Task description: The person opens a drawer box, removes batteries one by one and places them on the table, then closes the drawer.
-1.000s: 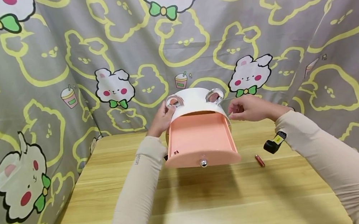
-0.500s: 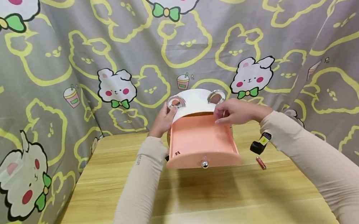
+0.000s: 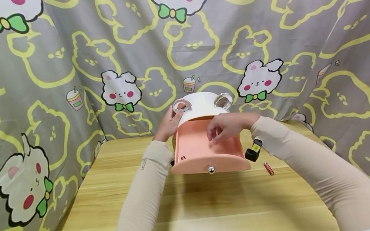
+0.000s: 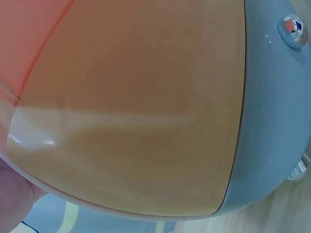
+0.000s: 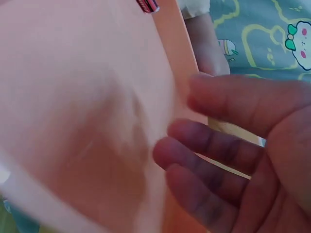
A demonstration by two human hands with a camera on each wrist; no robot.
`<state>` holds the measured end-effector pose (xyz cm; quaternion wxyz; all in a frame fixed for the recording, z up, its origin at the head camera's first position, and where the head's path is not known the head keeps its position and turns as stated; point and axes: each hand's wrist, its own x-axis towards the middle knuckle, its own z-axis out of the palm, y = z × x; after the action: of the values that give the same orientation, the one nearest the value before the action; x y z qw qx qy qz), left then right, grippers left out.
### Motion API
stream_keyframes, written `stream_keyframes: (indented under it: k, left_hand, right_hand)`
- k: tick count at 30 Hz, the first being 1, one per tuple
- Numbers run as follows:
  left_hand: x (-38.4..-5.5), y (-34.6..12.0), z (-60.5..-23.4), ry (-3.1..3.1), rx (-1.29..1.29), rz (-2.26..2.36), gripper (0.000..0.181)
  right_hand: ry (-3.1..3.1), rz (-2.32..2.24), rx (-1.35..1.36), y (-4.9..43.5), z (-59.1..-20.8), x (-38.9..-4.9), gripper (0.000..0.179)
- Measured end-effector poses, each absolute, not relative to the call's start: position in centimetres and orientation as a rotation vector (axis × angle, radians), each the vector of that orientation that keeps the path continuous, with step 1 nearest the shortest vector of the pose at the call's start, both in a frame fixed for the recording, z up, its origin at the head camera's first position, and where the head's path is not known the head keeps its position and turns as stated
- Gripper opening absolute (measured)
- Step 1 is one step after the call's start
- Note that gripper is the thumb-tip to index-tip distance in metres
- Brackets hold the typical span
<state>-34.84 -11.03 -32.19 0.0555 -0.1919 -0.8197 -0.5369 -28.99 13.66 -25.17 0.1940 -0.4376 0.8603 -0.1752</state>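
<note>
A white storage box (image 3: 200, 104) with two shiny round ears stands on the table, its pink drawer (image 3: 190, 135) pulled far out. My left hand (image 3: 168, 124) grips the box's left side, thumb by the left ear; its other fingers are mostly hidden behind. Over the right half of the drawer hovers my right hand (image 3: 224, 126). In the right wrist view that hand's fingers (image 5: 209, 141) are loosely bent and hold nothing. A small red battery (image 5: 148, 5) lies inside the drawer, at its front left corner in the head view.
Another red battery (image 3: 268, 168) lies on the wooden table (image 3: 214, 209), right of the drawer. A silver knob (image 3: 211, 169) sticks out from the drawer front. Patterned grey curtains (image 3: 152, 51) close in the back and sides.
My right hand has moved left and down, from beside the box's right side to over the drawer. The left hand keeps its grip on the box. Both batteries lie where they were.
</note>
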Motion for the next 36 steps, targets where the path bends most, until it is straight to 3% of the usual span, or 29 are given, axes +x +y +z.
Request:
stream_keyframes:
  k: [10, 25, 36]
  left_hand:
    - [-34.9, -11.1, -32.1, -2.475, -0.580, -1.657, 0.041]
    - [-34.5, -10.8, -32.2, -2.475, -0.570, -1.639, 0.039]
    - [-34.5, -10.9, -32.1, -2.482, -0.566, -1.648, 0.046]
  right_hand:
    - [2.223, -0.441, -1.094, 12.5, -25.7, -29.3, 0.013]
    - [1.788, -0.387, -1.190, 10.9, -26.2, -29.9, 0.036]
    - [1.633, -0.376, -1.035, 10.7, -26.3, -29.9, 0.022]
